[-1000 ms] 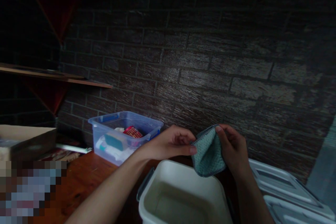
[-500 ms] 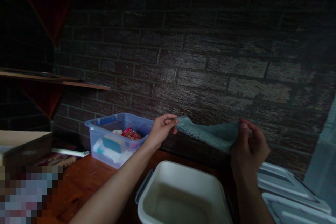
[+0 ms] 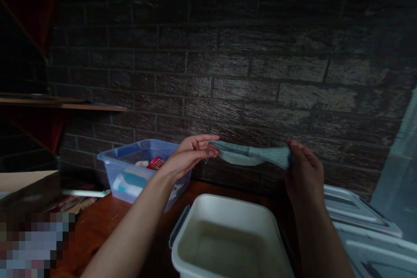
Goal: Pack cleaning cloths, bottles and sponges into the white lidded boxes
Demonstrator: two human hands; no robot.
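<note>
A pale green cloth [image 3: 247,153] with a dark dotted edge is stretched between my two hands, folded into a narrow band. My left hand [image 3: 192,152] pinches its left end between thumb and fingers. At the other end, my right hand [image 3: 304,167] grips the cloth, its fingertips partly hidden behind the hand. Below the cloth stands a white plastic bin [image 3: 202,208] without a lid on it, and nothing shows on the visible part of its floor. My left forearm crosses in front of a clear bluish plastic box [image 3: 114,173].
Inside the bluish box lie a red patterned packet [image 3: 155,163] and white and teal items. Grey-white lids [image 3: 358,213] lie at the right. At the left are an open cardboard box [image 3: 29,186] and a wall shelf [image 3: 65,105]. A dark brick wall [image 3: 228,91] rises behind the wooden table [image 3: 97,226].
The cloth has gone from a wider, sagging sheet to a narrower folded band. Both hands still hold its ends; the left hand's fingers are straighter. The view has shifted slightly.
</note>
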